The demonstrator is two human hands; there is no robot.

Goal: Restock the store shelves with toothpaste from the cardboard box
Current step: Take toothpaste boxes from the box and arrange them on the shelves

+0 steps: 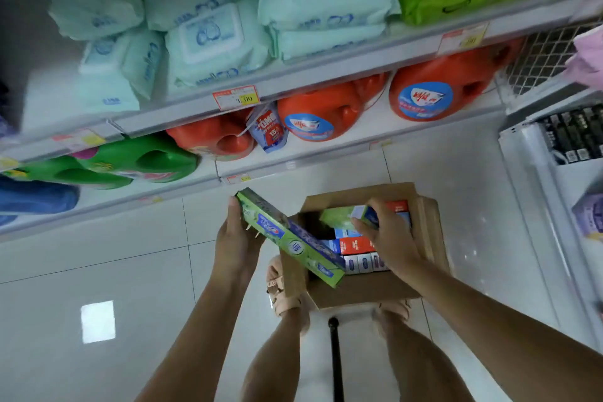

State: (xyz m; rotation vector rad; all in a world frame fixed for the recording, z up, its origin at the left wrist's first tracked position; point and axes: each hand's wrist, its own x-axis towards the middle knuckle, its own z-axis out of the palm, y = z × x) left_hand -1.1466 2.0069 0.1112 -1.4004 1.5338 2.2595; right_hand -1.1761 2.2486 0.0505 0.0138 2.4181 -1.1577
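An open cardboard box (339, 295) stands on the floor in front of my feet. Inside lie several toothpaste cartons (357, 245), red, blue and white. My left hand (236, 238) grips a long green toothpaste carton (293, 240) by its far end; the carton slants over the box's left edge. My right hand (388, 238) reaches into the box and pinches a second green carton (342, 215) just above the others.
White store shelves run along the left and back, with green (140, 160) and orange detergent jugs (424, 91) on the lowest shelf and wipe packs (215, 42) above. Another shelf unit (554, 147) stands at the right. White tiled floor surrounds the box. A black pole (336, 362) rises between my legs.
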